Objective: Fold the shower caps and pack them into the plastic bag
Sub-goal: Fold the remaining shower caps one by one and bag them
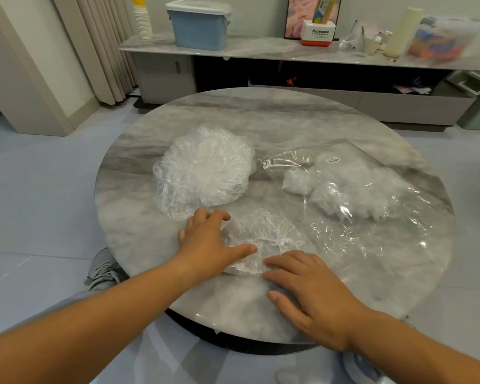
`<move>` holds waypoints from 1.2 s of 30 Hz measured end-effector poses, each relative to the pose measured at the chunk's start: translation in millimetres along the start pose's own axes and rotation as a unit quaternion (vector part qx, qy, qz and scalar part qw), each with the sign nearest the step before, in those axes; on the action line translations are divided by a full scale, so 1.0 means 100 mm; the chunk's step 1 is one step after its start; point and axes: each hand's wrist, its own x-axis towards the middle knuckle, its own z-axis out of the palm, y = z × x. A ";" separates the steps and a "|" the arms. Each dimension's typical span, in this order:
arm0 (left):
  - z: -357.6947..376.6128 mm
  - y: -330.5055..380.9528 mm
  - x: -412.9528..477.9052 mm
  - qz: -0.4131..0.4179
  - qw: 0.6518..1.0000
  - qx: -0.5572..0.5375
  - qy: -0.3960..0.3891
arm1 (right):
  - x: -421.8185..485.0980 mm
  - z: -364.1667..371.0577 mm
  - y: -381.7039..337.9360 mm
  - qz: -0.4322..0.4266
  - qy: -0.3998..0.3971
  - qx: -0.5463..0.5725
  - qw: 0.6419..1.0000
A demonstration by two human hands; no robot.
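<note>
The round marble desk (261,112) in front of you is glossy, and that is the first worry. Your left hand (205,242) rests with fingers spread on the left edge of the shower cap (263,236). Your right hand (308,289) presses flat on its near edge. Neither hand grips anything. The cap lies at the near middle of the desk, partly flattened.

I judge the thin crinkled film will spring open once you lift a palm, and it could slide on the polished top if you push sideways. Just to its right the plastic bag (372,231) lies flat with folded caps (341,189) inside. Its loose film is close enough to get caught in a fold.

Around you there is a grey shoe (103,270) on the floor at left. The pile of unfolded caps (203,167) sits just beyond your left fingertips and is easily snagged. On the console (261,48) behind stand a blue bin (200,26) and a Panasonic box (317,33).
</note>
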 end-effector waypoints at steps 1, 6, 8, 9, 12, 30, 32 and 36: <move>0.01 0.01 0.01 -0.005 1.000 -0.002 -0.006 | 0.02 -0.01 0.00 0.003 -0.003 0.009 1.000; 0.02 0.01 0.04 -0.005 1.000 0.022 -0.008 | 0.26 -0.14 -0.01 0.044 0.069 0.067 0.994; 0.04 0.01 0.04 -0.006 1.000 0.019 -0.002 | 0.44 -0.22 0.02 0.113 0.099 0.121 0.981; 0.04 0.01 0.04 -0.006 1.000 0.016 0.000 | 0.54 -0.26 0.04 0.149 0.094 0.150 0.973; 0.04 0.00 0.05 -0.004 1.000 0.010 -0.004 | 0.80 -0.32 0.12 0.228 0.039 0.204 0.951; 0.00 -0.04 0.05 -0.001 1.000 0.005 -0.008 | 0.59 -0.40 0.01 0.029 0.082 0.169 0.982; -0.04 -0.05 0.03 0.002 1.000 -0.001 -0.022 | 0.43 -0.33 0.00 -0.028 0.069 0.089 0.993; -0.13 -0.11 -0.03 0.021 0.997 -0.015 -0.077 | 0.17 -0.18 -0.02 -0.096 0.045 -0.006 0.994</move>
